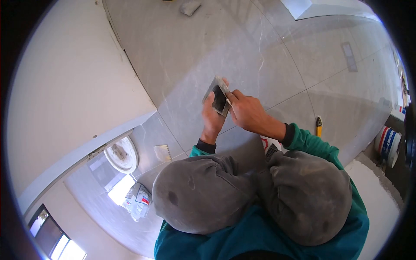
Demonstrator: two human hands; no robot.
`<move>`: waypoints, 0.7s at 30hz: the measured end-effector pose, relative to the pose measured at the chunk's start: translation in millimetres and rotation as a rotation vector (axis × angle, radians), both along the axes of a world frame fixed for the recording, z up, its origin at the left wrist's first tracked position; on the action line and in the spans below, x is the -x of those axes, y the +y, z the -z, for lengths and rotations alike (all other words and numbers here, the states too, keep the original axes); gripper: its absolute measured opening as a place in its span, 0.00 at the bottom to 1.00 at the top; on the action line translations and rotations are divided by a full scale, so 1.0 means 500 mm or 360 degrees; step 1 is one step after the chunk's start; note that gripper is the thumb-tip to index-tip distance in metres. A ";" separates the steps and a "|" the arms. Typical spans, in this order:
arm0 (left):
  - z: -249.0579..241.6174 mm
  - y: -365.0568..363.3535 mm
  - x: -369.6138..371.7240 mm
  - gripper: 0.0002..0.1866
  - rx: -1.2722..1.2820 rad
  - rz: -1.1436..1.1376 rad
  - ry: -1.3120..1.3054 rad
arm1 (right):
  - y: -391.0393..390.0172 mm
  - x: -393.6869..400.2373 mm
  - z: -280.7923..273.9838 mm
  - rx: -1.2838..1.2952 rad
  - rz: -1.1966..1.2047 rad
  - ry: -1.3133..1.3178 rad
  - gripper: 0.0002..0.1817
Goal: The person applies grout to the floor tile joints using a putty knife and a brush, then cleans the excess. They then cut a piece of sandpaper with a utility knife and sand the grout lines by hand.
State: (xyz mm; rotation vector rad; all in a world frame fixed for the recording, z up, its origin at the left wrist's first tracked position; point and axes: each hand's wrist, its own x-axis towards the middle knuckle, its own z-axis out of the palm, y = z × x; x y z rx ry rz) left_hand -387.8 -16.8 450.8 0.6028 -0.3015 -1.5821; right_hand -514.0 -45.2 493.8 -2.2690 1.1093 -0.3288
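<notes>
My left hand [212, 116] grips a flat rectangular tool [219, 97] with a dark face and a pale, crusted rim, perhaps a float. It is held tilted above the tiled floor, thumb on the dark face and fingertips showing behind the far edge. My right hand [248, 112] is closed at the tool's right edge, its fingers bent against the rim. Whether a thin piece is pinched in those fingers is hidden. Below the right wrist, a white bag or container with red marks [265, 142] is partly covered by my knee.
Right of my arm lies a yellow and black utility knife [319, 127]. A labelled white bucket [388, 145] stands far right. At left are a notched spreader [162, 153], a round whitish bucket [122, 157] and a plastic bag [139, 200]. A grey lump [190, 7] lies ahead, beside the white wall [73, 73].
</notes>
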 end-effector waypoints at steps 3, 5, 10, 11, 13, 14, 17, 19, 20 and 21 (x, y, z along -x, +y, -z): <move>-0.022 -0.005 0.021 0.27 -0.0149 -0.0155 -0.0368 | 0.013 -0.016 -0.015 0.0037 0.0016 -0.0067 0.12; -0.025 0.002 0.027 0.26 -0.0065 -0.0209 -0.0684 | 0.012 -0.025 -0.012 0.0061 0.0014 -0.0107 0.13; -0.030 0.021 0.031 0.23 0.0003 -0.0215 -0.0618 | 0.023 -0.030 -0.020 0.0108 -0.0015 -0.0018 0.19; -0.023 0.030 0.023 0.22 -0.0101 -0.0213 -0.0705 | 0.025 -0.031 -0.021 0.0095 -0.0008 -0.0017 0.19; -0.028 0.020 0.025 0.22 -0.0012 -0.0273 -0.0679 | -0.006 -0.032 -0.020 0.0060 0.0036 0.0065 0.18; -0.029 0.014 0.023 0.22 -0.0003 -0.0265 -0.0685 | -0.013 -0.032 -0.020 0.0066 0.0046 0.0059 0.18; -0.013 0.032 0.017 0.23 -0.0286 -0.0231 -0.0673 | -0.014 -0.027 -0.007 0.0084 0.0031 0.0136 0.20; -0.015 0.016 0.009 0.22 -0.0007 -0.0216 -0.0946 | -0.001 -0.028 -0.026 0.0217 -0.0029 0.0032 0.17; -0.018 0.030 0.006 0.21 0.0215 -0.0174 -0.1225 | 0.022 -0.029 -0.034 0.0285 -0.0082 -0.0079 0.14; -0.025 0.022 0.008 0.22 -0.0059 -0.0113 -0.0893 | 0.022 -0.026 -0.034 0.0265 -0.0088 -0.0082 0.14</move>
